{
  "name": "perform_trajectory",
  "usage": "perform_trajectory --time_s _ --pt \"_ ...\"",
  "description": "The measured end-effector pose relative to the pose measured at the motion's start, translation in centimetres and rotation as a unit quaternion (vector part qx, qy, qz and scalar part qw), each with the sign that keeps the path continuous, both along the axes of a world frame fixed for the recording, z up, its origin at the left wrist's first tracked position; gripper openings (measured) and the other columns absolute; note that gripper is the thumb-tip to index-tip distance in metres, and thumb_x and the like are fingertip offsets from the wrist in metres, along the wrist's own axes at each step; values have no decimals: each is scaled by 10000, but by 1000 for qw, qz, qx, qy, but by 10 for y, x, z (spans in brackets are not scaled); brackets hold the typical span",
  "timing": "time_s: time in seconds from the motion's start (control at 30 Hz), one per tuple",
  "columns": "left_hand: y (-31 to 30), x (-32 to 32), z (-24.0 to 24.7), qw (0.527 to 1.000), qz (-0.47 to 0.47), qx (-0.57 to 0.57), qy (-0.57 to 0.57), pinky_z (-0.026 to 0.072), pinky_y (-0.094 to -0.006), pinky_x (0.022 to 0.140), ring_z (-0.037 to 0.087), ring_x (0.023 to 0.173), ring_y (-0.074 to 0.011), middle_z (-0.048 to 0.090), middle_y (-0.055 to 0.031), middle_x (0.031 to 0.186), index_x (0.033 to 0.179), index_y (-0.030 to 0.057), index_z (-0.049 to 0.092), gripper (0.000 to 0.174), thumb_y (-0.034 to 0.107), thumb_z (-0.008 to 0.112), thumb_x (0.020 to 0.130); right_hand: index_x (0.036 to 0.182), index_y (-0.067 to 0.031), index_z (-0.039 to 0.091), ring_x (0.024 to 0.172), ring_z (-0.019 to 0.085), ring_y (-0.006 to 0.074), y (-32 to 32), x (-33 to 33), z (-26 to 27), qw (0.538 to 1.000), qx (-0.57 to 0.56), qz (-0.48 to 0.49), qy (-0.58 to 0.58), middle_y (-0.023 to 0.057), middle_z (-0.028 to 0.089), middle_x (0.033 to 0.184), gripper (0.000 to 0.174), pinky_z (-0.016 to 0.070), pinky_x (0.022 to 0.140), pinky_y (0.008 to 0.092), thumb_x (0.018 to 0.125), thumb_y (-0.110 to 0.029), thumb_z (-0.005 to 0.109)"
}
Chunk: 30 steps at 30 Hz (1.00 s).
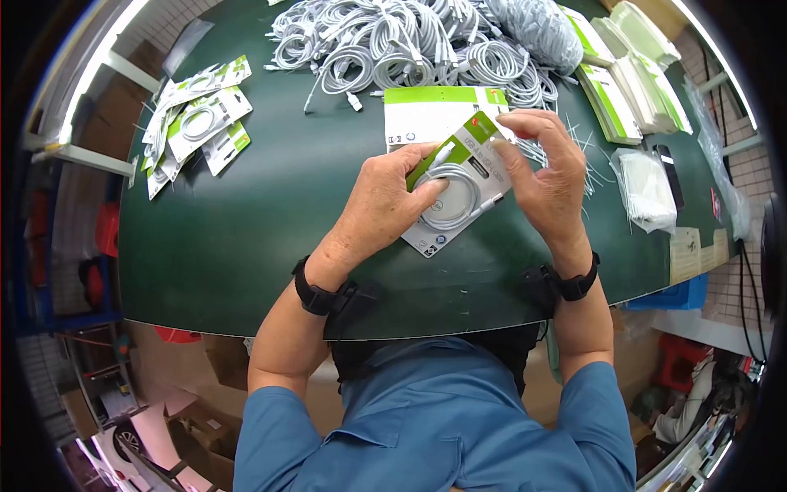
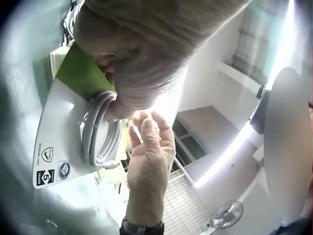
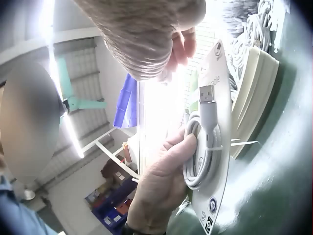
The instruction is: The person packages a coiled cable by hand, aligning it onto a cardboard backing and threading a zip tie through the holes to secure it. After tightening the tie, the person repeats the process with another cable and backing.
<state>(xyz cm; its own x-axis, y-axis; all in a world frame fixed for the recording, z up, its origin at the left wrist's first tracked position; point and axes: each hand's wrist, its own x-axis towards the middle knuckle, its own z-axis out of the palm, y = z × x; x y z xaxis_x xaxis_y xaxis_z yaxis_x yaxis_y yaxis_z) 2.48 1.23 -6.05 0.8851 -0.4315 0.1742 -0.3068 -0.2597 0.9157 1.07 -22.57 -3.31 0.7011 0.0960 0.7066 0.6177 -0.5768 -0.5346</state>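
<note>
My left hand (image 1: 381,197) grips a green-and-white packaging card (image 1: 428,238), its thumb pressing on a coiled white USB cable (image 1: 474,197) that lies against the card's front. A white tie passes through the card and sticks out behind it in the right wrist view. The cable's USB-A plug (image 3: 207,95) points towards the card's top. My right hand (image 1: 551,168) is raised at the card's upper right edge, fingers bent, thumb and index fingertips apart. The left wrist view shows its fingers (image 2: 164,128) loosely curved, with nothing visible between them.
A stack of cards (image 1: 402,123) lies just beyond my hands. Behind it is a heap of coiled white cables (image 1: 393,37). Carded cables (image 1: 201,123) are piled at the left. More card stacks (image 1: 611,102), loose white ties (image 1: 584,160) and a plastic bag (image 1: 645,189) lie at the right.
</note>
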Motion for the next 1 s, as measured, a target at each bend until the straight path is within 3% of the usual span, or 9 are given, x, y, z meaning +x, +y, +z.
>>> perform_trajectory --time_s 0.2,0.23,0.37,0.47,0.6,0.67,0.73,0.87,1.0 --pt "-11 -7 8 985 -32 156 -72 596 -382 847 773 932 -357 794 -204 1044 1207 -28 735 383 63 809 843 1358 -70 689 1059 691 354 20 -19 19 969 -219 110 11 134 748 1118 544 564 923 468 838 -125 843" --pt "-14 -9 7 985 -30 119 -121 581 -407 791 737 876 -380 784 -172 962 1101 4 750 340 78 853 786 1436 -81 635 1073 708 367 20 -22 20 967 -230 102 28 152 754 1144 621 566 907 472 857 -178 838" --pt "-20 -11 12 915 32 144 -377 553 -420 786 699 815 -317 710 -98 804 1044 96 771 361 143 906 713 1429 -55 636 1049 741 384 11 -22 13 967 -185 110 136 178 765 1187 565 582 896 456 902 -174 801" --pt "-18 -8 12 906 103 133 -388 564 -432 847 690 867 -334 709 -102 928 1133 83 755 453 173 928 724 1356 -40 688 1026 747 378 4 -20 10 971 -150 81 166 185 768 1175 462 594 871 446 920 -159 786" --pt "-18 -5 13 926 206 88 -304 575 -424 896 701 927 -301 689 -119 1124 1372 49 636 693 177 951 768 1372 -12 696 948 761 321 4 -16 1 988 -23 67 139 196 760 1094 462 595 827 392 923 -66 790" --pt "-23 -8 15 940 248 31 -231 586 -398 896 712 945 -256 677 -128 1196 1472 19 549 787 146 950 807 1399 12 679 932 728 223 4 -15 -8 976 82 81 184 148 742 1076 472 589 848 337 941 -19 789" --pt "-22 -3 2 966 211 -112 -98 614 -367 878 724 985 -209 705 -123 1181 1461 6 541 792 135 957 799 1397 23 676 941 706 183 7 -16 -13 962 172 93 191 118 731 1092 457 587 866 321 955 -12 785" --pt "-18 -1 3 948 109 -290 76 636 -319 877 742 990 -150 743 -144 1194 1422 -46 539 693 88 920 859 1437 25 645 993 702 144 10 -18 -19 951 195 113 209 94 730 1138 470 590 921 308 984 -12 767" --pt "-8 -1 13 931 77 -308 180 648 -267 756 759 958 -155 758 -147 1187 1363 -60 577 534 50 855 921 1469 24 613 1018 711 136 8 -16 -23 933 234 130 240 94 737 1167 494 591 941 299 997 -9 755"
